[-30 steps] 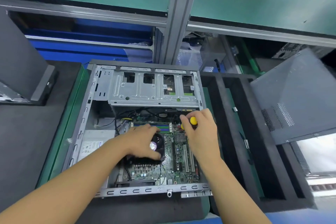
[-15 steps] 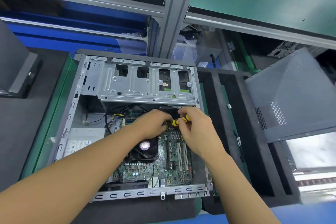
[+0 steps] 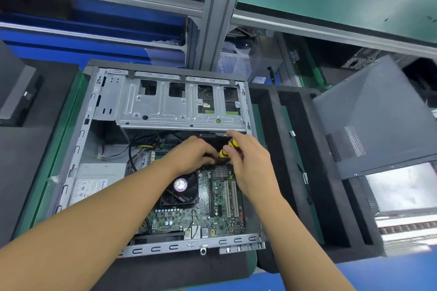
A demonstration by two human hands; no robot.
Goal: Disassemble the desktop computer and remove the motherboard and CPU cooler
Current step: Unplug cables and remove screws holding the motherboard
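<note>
We note left hand (image 3: 196,153) now off CPU cooler (image 3: 179,188), joining right hand (image 3: 250,160), which pinches screwdriver (image 3: 227,149) over motherboard (image 3: 217,210) far edge; left's grip unclear. Likely a mounting screw next.

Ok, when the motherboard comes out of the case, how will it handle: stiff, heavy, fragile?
The motherboard is probably stiff, so it should lift in one piece. The CPU cooler sits on its left half, so that side will likely feel heavier. Likely fragile: exposed capacitors and slots cover it, and cables at its far edge may tug.
</note>
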